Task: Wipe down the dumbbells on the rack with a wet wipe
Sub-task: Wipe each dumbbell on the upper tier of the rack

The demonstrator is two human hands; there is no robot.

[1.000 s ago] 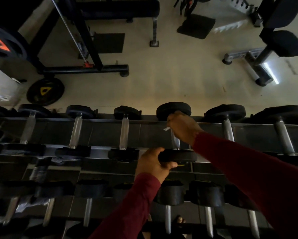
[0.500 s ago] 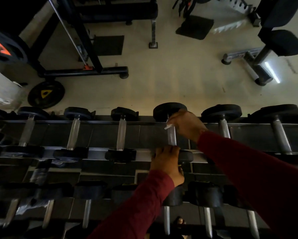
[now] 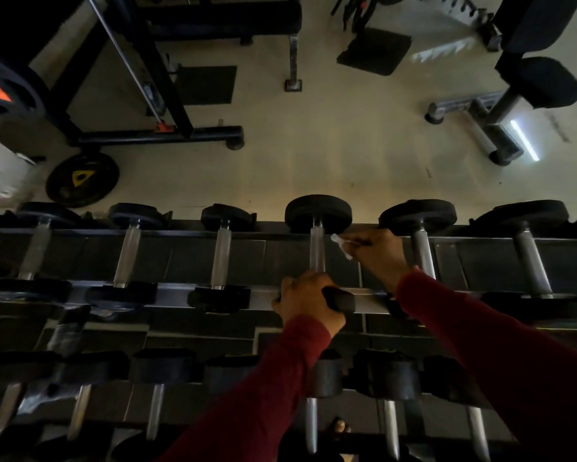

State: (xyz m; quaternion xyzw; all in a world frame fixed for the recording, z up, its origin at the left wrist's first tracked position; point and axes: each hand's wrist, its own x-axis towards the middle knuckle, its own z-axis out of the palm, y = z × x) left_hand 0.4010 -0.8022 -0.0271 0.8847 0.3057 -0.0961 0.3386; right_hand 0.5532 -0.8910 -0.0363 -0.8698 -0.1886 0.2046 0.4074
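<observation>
A black dumbbell with a steel handle (image 3: 317, 248) lies across the top tier of the dark rack (image 3: 267, 300). My left hand (image 3: 305, 300) grips its near black head. My right hand (image 3: 379, 256) holds a small white wet wipe (image 3: 342, 243) just right of the handle, a little apart from the steel. Both arms wear dark red sleeves. Other dumbbells sit in a row on either side, such as one (image 3: 222, 251) to the left and one (image 3: 422, 245) to the right.
A lower tier holds more dumbbells (image 3: 162, 371) close to my body. Beyond the rack is pale floor with a weight plate (image 3: 82, 180), a black machine frame (image 3: 160, 131) at left and a bench (image 3: 544, 81) at right. A toe (image 3: 340, 426) shows below.
My left hand shifted from the left side of the near head onto its top. My right hand with the wipe came off the handle and moved to the right.
</observation>
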